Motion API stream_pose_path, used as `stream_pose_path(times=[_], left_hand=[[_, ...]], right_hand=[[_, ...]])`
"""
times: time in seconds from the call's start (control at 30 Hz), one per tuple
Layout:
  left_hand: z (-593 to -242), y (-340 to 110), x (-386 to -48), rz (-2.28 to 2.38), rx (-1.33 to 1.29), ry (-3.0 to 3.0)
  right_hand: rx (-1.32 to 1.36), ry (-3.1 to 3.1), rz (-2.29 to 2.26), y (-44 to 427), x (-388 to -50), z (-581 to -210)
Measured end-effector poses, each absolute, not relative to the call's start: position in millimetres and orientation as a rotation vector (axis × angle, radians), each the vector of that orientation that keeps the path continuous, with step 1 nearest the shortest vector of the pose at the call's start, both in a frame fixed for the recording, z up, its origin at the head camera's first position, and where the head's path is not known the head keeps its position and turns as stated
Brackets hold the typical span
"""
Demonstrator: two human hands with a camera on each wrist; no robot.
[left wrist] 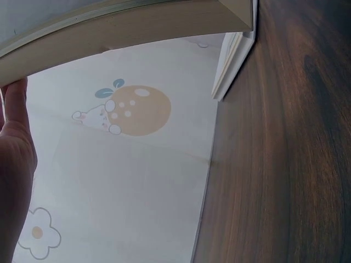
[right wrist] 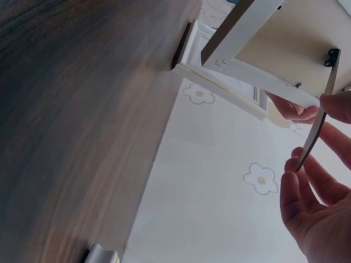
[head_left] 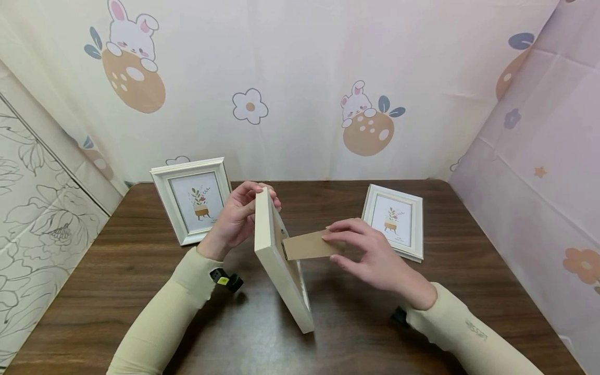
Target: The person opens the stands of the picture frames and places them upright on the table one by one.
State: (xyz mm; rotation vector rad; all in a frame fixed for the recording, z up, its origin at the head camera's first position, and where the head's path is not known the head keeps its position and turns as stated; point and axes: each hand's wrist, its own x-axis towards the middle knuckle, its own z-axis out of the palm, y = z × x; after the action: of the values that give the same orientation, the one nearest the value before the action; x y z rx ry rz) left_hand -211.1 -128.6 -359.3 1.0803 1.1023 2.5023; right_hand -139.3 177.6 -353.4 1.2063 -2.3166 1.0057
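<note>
A white picture frame (head_left: 263,229) is held tilted above the table, its back turned to the right. My left hand (head_left: 238,216) grips its upper edge; in the left wrist view the fingers of that hand (left wrist: 16,159) meet the frame's border (left wrist: 126,35). From the back, a brown easel-stand leg (head_left: 304,247) sticks out. My right hand (head_left: 372,255) pinches the leg's free end between thumb and fingers. The right wrist view shows the leg (right wrist: 314,131) edge-on, joined by a small black hinge (right wrist: 332,57) to the beige backing (right wrist: 296,44).
A second white frame (head_left: 165,195) with a potted-plant picture stands at the back left, behind my left hand. Another such frame (head_left: 417,229) leans back at the right, partly behind my right hand. The dark wooden table (head_left: 356,333) meets a patterned curtain (head_left: 300,135) behind.
</note>
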Motion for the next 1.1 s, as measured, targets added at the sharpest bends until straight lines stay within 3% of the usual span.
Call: stream_pose_path(times=[1.1], left_hand=[[-359.3, -126.2, -210.4, 2.516, 1.099, 1.102]], right_hand=[[1.182, -2.436, 1.002, 176.6, -138.3, -362.2]])
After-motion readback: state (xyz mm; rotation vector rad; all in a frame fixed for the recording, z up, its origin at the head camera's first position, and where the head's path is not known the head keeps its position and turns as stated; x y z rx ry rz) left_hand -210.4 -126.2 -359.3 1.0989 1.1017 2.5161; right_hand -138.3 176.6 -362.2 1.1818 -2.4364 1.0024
